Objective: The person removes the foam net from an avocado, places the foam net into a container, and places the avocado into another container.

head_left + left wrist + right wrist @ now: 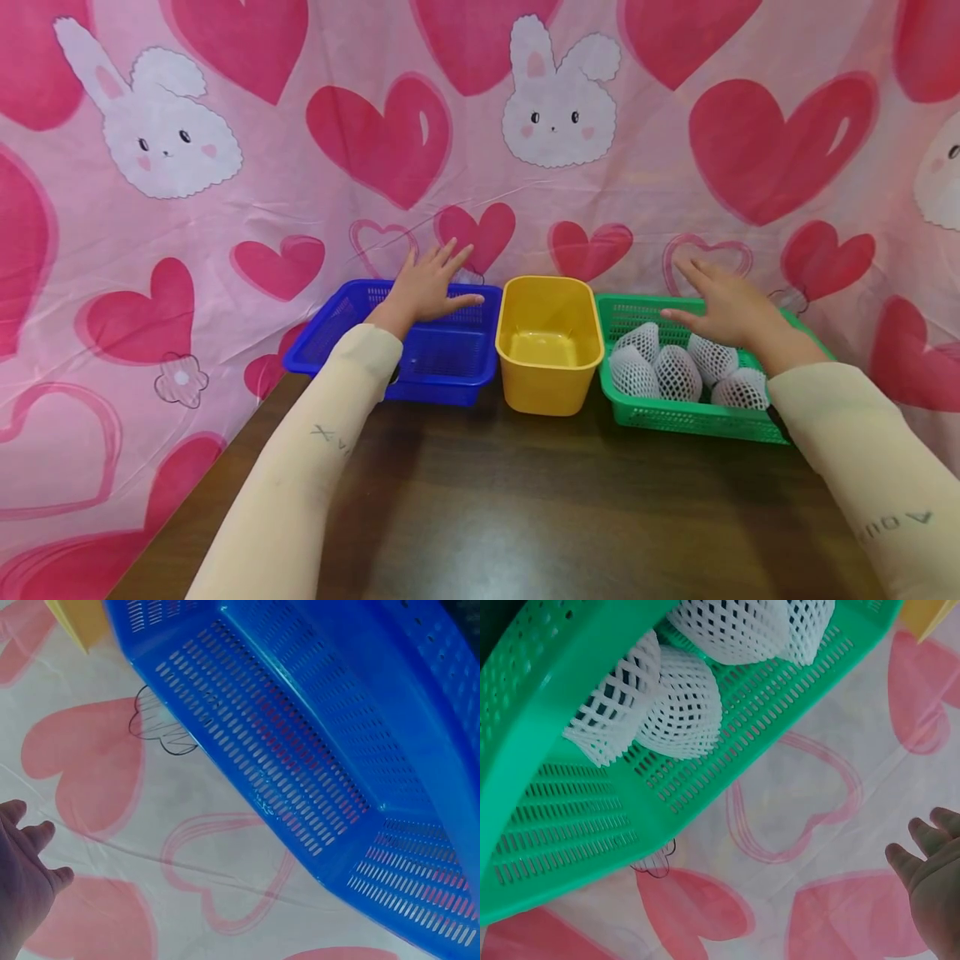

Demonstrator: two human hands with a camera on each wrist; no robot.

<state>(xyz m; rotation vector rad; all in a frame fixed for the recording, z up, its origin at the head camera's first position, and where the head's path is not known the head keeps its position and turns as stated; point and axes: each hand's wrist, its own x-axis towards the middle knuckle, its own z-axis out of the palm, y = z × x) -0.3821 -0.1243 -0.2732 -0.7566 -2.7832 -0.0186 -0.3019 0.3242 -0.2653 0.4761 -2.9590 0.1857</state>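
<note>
My left hand (pixel 427 287) hovers above the blue basket (pixel 442 392), fingers spread and holding nothing. Inside that basket no item shows. Over the green basket (pixel 697 422) my right hand (pixel 727 308) is raised, its fingers extended and nothing in them. Several objects wrapped in white foam netting (pixel 677 375) lie in the green basket; what the nets cover cannot be made out. In the left wrist view the left hand (pixel 26 881) shows at the lower left, apart from the blue basket. The right wrist view has the right hand (pixel 934 881) at the lower right, away from the netting.
Between the two baskets stands a yellow bin (pixel 551 392). All three containers sit in a row at the back of the dark brown table (pixel 525 508). Behind and beside them hangs a pink cloth (pixel 472 175) with hearts and rabbits.
</note>
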